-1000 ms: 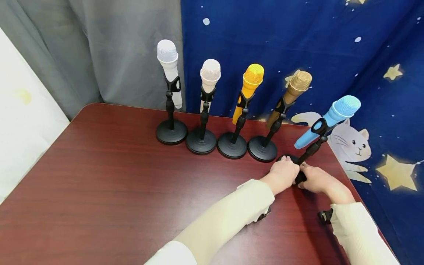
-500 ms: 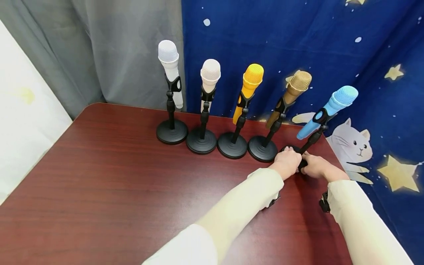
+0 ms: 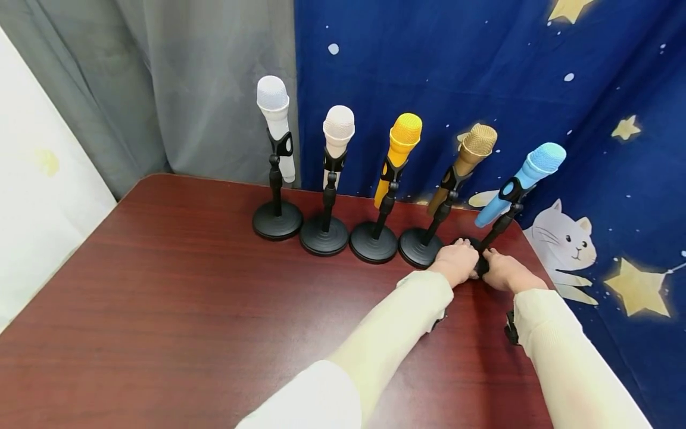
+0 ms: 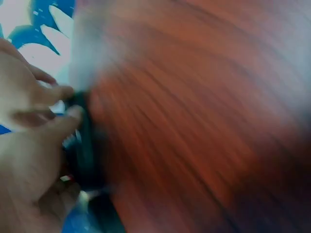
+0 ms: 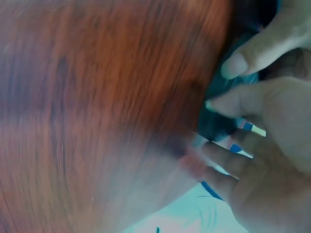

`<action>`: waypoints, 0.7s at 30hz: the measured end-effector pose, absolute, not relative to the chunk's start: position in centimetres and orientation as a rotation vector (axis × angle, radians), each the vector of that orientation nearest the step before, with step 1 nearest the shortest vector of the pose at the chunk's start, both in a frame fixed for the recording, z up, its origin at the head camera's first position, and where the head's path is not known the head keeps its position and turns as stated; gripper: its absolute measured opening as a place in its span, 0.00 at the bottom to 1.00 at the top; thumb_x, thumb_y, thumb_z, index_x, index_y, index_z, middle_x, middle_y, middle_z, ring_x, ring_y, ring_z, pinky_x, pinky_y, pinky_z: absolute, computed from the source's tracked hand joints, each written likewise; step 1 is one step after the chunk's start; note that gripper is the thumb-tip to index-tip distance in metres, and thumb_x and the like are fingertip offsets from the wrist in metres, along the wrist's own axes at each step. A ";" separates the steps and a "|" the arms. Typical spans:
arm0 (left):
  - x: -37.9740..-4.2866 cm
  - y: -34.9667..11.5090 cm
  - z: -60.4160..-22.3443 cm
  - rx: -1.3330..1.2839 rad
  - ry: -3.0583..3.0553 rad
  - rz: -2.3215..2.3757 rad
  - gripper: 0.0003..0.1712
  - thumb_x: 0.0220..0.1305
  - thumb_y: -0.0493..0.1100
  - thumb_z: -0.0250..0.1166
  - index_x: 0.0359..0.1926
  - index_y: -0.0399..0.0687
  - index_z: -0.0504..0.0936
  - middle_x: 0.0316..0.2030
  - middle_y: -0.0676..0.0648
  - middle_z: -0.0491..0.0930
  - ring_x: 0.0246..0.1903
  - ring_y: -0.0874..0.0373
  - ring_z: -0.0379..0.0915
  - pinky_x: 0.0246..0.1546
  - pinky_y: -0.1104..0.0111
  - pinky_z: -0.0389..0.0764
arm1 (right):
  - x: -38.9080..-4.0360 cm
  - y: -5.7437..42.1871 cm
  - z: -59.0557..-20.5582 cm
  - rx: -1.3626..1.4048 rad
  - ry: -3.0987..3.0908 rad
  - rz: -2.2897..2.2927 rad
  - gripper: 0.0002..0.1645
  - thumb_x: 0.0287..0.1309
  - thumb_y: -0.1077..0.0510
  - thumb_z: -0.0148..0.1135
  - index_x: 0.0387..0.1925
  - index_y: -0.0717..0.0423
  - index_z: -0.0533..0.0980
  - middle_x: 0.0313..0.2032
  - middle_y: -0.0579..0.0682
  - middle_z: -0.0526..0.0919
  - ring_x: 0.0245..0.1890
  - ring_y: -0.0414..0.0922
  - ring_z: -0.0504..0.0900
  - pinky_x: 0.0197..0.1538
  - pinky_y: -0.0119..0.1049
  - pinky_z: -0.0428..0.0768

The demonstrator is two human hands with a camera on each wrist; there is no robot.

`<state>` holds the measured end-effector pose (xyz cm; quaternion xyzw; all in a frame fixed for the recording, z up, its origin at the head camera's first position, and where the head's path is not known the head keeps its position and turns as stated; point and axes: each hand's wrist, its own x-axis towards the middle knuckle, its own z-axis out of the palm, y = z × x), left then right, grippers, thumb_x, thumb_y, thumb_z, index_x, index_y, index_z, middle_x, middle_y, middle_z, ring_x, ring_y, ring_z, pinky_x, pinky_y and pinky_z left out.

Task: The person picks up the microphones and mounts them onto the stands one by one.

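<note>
A light blue microphone (image 3: 542, 161) leans to the right in the clip of a black desk stand (image 3: 501, 225) near the table's right edge. My left hand (image 3: 455, 262) grips the left side of that stand's round base (image 4: 86, 155). From the other side my right hand (image 3: 504, 271) holds the same base, its thumb against the rim in the right wrist view. Both hands cover much of the base. Just to the left stands a gold-brown microphone (image 3: 471, 149) on a similar stand, its base (image 3: 420, 247) close beside my left hand.
Further left, a yellow microphone (image 3: 404, 134), a cream one (image 3: 338, 128) and a white one (image 3: 273, 98) stand on black stands in the same row. The reddish-brown table (image 3: 187, 310) ends at a blue starry curtain (image 3: 418, 53) and a grey curtain (image 3: 214, 89).
Both hands have slid the blue microphone's stand back along the table, nearer the row. The other stands keep their places; the head view has shifted slightly.
</note>
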<state>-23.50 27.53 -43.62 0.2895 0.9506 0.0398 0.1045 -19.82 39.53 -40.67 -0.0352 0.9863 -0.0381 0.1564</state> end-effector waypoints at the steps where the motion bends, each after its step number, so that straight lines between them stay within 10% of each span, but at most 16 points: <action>1: -23.6 27.1 -43.8 0.882 2.812 0.135 0.31 0.70 0.66 0.58 0.70 0.66 0.72 0.72 0.60 0.66 0.75 0.67 0.55 0.67 0.71 0.72 | -19.9 39.5 -40.5 -0.090 2.806 -0.099 0.42 0.58 0.62 0.59 0.69 0.77 0.58 0.64 0.81 0.65 0.61 0.77 0.71 0.64 0.67 0.71; 21: -16.4 9.0 -39.0 0.974 2.895 0.423 0.56 0.60 0.81 0.55 0.79 0.55 0.57 0.81 0.47 0.50 0.78 0.47 0.53 0.74 0.45 0.64 | -12.8 33.2 -36.5 -0.182 3.142 -0.411 0.49 0.65 0.30 0.58 0.73 0.61 0.65 0.69 0.70 0.69 0.67 0.69 0.69 0.65 0.69 0.69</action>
